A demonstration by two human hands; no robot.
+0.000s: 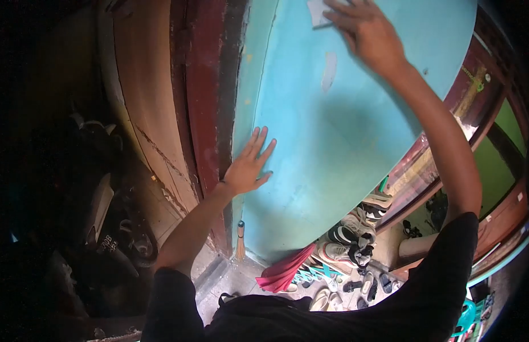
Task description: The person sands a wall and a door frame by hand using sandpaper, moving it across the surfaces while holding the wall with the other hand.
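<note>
Nearest, at the bottom of the view: a black short-sleeved cloth shirt (pixel 264 320). Beyond it, two bare hands set well apart. The left hand (pixel 246 170) is spread open, laid by the left edge of a smooth light-blue painted wall (pixel 315 154); nothing is held in it. By the right hand (pixel 374 40) a small, pale, flat piece with straight edges (pixel 317 13) is held at the fingertips against the upper part of the surface, well in from its left and right edges. Material not identifiable; full contact of its face cannot be confirmed.

Judged from the pose: the piece is best kept flat, with pressure shared among several fingers so that no corner is dug into the paint. If it is slid, short, even passes should be better controlled at this reach. The left palm is well used as a brace. Lighter pressure is advised near the long pale patch (pixel 329 72) below the piece.

Farther off, a short pale-bristled broom (pixel 240 239) is stood near the surface's lower left corner. A red cloth (pixel 287 271) is seen at the lower edge, with assorted shoes (pixel 339 252) past it; footing should be minded there.
</note>
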